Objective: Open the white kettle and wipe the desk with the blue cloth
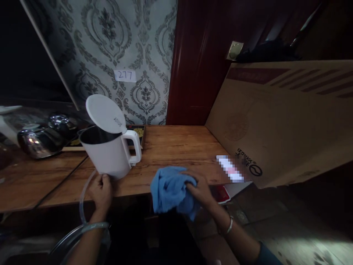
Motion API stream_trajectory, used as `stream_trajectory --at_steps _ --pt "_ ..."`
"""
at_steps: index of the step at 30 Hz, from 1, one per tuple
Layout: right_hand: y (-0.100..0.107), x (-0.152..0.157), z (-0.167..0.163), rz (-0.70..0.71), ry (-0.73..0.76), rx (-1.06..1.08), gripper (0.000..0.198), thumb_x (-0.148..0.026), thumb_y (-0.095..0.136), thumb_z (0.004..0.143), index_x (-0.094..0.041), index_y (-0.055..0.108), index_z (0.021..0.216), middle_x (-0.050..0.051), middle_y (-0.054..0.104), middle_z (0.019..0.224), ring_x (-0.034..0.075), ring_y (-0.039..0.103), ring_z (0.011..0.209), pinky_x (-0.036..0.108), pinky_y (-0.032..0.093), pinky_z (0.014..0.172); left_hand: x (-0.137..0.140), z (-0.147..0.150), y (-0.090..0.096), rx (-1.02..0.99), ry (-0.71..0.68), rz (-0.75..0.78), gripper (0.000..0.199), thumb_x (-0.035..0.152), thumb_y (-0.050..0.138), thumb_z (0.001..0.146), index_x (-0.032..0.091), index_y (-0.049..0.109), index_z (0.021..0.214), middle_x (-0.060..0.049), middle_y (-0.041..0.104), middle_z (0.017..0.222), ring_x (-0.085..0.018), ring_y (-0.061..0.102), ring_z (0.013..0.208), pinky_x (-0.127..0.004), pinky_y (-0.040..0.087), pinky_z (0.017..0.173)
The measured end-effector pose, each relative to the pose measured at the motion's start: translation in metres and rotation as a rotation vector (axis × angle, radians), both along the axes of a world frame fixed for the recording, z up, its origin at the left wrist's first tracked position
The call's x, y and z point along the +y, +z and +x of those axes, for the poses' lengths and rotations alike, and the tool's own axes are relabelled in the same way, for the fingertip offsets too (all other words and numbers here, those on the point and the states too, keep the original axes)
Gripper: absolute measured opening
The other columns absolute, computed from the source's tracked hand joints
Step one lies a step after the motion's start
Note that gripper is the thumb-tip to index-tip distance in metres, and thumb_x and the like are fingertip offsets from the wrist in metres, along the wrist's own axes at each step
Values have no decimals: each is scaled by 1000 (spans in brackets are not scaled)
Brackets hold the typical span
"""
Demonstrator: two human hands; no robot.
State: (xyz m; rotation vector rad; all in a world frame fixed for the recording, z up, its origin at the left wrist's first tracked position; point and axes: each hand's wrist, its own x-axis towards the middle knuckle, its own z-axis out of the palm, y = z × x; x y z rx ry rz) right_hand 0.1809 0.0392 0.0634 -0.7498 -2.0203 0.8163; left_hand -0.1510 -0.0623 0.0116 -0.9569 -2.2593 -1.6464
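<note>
A white electric kettle (106, 154) stands on the wooden tabletop with its round lid (104, 113) swung up and its handle to the right. At the kettle's base, by the table's front edge, my left hand (101, 191) is closed, the thumb folded over the fingers; what it grips is hidden. A clear tube (82, 198) curves down just left of that hand. Bunched in my right hand (200, 188) is a blue cloth (169, 189), held over the front edge of the table and hanging partly below it.
Shiny metal teapots (41, 141) and a tray (140, 134) stand at the back left. A black cord (62, 182) crosses the tabletop (176, 145). The right side is taken up by a large cardboard box (275, 121). Below left is a metal rim (64, 239).
</note>
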Motion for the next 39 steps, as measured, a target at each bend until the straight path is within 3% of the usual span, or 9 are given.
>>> stream_trajectory --at_steps 4,7,10,16,19,22,27,35,39 --pt "45 36 -2 -24 -196 177 34 -32 55 74 -22 74 100 6 76 101 25 68 96 39 51 91 -1 -1 -1 -8 2 -4 28 37 41 80 21 44 58 3 39 53 -15 37 55 -29 26 56" --pt "51 59 -12 -39 -226 356 39 -38 50 81 -20 69 110 8 74 106 24 66 97 38 51 91 -1 -2 -1 -33 -15 8 27 37 41 80 21 46 59 3 41 53 -15 40 57 -28 28 56" --pt "26 76 -19 -50 -241 349 44 -38 41 86 -18 64 117 9 72 111 24 65 100 38 51 90 -1 0 -1 -49 -13 11 28 39 42 80 21 48 60 2 43 54 -15 41 57 -28 29 57" --pt "-36 90 10 -96 -367 -214 44 -22 43 70 -17 69 106 10 73 101 27 65 98 44 50 95 -2 2 0 -20 -25 8 29 38 42 81 20 49 60 3 40 52 -15 38 54 -28 28 55" --pt "-39 89 29 -49 -410 -271 62 -22 48 68 -14 61 128 14 64 127 30 56 121 48 40 108 -2 1 -1 -6 -31 16 29 38 42 81 21 46 58 4 37 50 -14 36 52 -28 27 54" --pt "-37 82 28 41 -340 -508 80 -32 57 75 -19 37 151 14 37 157 32 34 143 52 31 114 -2 2 -1 -2 -26 25 28 36 42 81 22 43 57 4 36 51 -14 35 53 -28 27 55" --pt "-43 60 -21 73 -321 -903 63 -51 53 89 -35 41 149 6 35 160 43 27 144 68 29 107 -3 5 -3 -50 -19 22 25 33 42 80 21 46 58 3 41 54 -14 38 56 -27 30 57" --pt "-25 16 -135 151 -71 -808 54 -33 52 89 -33 50 143 6 46 153 38 39 133 58 36 101 -2 6 -4 -69 -12 47 26 32 42 80 22 45 57 2 44 55 -14 40 57 -27 31 57" --pt "-25 -25 -146 264 99 -729 49 -22 56 83 -27 59 132 10 60 134 33 47 120 52 38 99 -4 6 -1 -72 -3 22 25 32 43 80 21 47 58 1 46 54 -15 41 57 -27 32 57"
